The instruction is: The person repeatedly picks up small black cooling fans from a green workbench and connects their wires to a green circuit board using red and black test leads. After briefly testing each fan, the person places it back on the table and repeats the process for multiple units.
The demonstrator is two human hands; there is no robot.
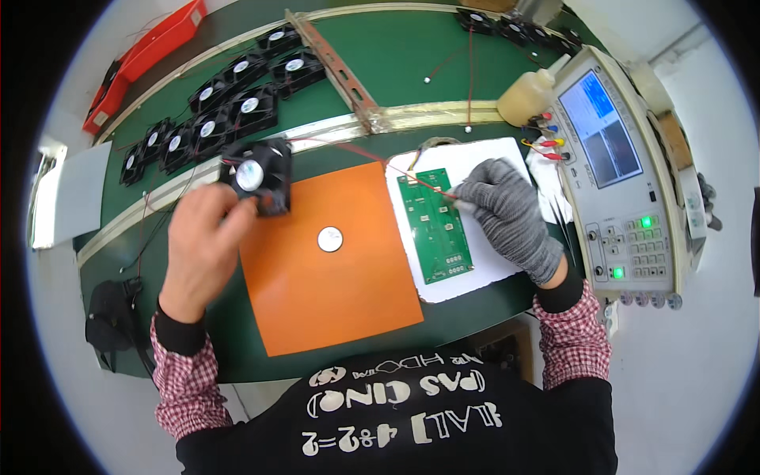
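My bare left hand (207, 237) grips a black square cooling fan (267, 176) by its near edge, over the upper left corner of an orange mat (332, 293). A thin red wire (348, 148) runs from the fan across to my right hand (507, 218), which wears a grey knitted glove. The right fingers pinch the wire's end above a green circuit board (435, 237); the tip itself is too small to make out. That board lies on a white pad (491, 273). On the mat rests a small round white disc (330, 239).
Several black fans (210, 131) stand in rows at the far left, near a red bin (146, 63). A metal bar (336, 71) crosses the bench. At right are a tester with a screen (625, 174), a yellowish bottle (526, 96) and tweezers (564, 214). More fans (514, 30) lie far right.
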